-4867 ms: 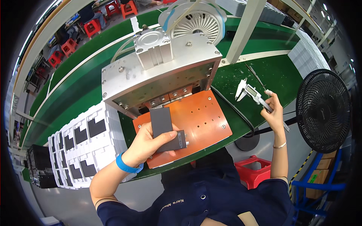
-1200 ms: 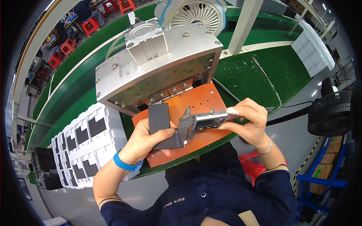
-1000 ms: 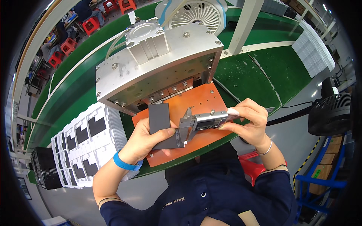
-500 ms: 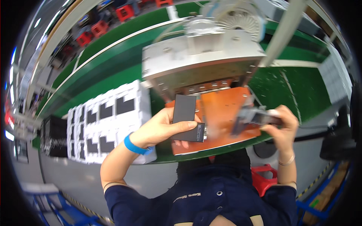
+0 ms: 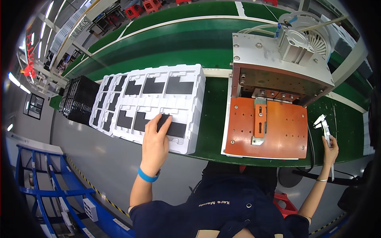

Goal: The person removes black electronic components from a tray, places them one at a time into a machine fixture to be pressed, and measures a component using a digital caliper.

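Note:
My left hand (image 5: 154,146) reaches over the white plastic tray (image 5: 190,137). Its fingers rest on a black L-shaped battery pack (image 5: 176,129) in the near right compartment; the thumb is mostly hidden. More black packs (image 5: 179,85) of the same shape lie in the other compartments. Far to the right, my right hand (image 5: 330,150) grips a silver caliper (image 5: 326,126), its jaws pointing away from me above the green bench top.
A metal press (image 5: 278,51) stands right of the tray, over an orange base plate (image 5: 278,139) with a raised orange block (image 5: 260,121). Stacked black trays (image 5: 79,99) stand left of the white tray. A fan (image 5: 317,33) sits behind the press.
My left hand has carried the black pack from over the orange plate leftward into the tray. My right hand has moved right with the caliper. The view has shifted left.

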